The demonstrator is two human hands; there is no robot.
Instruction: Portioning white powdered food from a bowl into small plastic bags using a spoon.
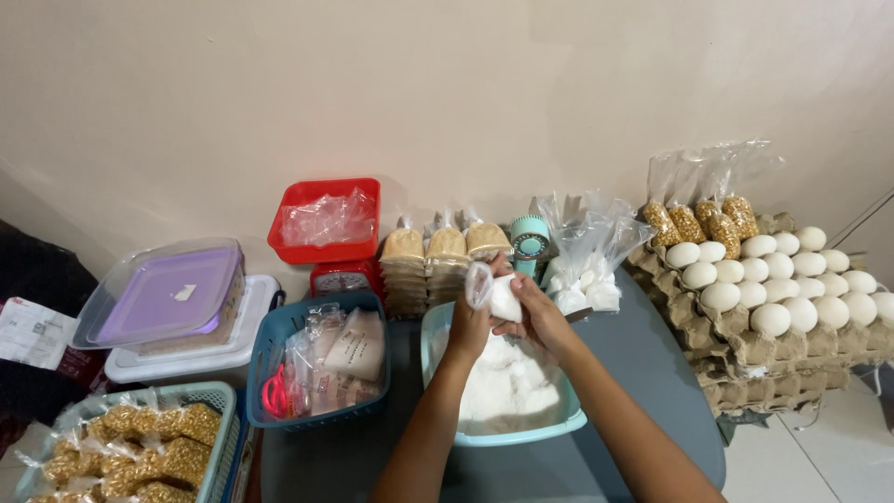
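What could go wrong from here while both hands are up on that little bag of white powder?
1. The small clear bag, held between left hand and right hand, looks open at the top; tilting it could spill powder, though the light blue basin below might catch it.
2. The egg trays stand stacked close to the right elbow; a wide swing might knock them.

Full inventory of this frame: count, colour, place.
small bag: 1, clear with white powder, held in both hands
tub: 1, light blue, white powder, centre
filled bags: several, white, behind tub
brown packets: 3 stacks, tan, by wall
eggs: one tray-top layer, white, right
corn bags: 4, yellow, behind eggs
blue basket: 1, left of tub
red basket: 1, back
lidded box: 1, purple lid, left
left hand: 1
right hand: 1
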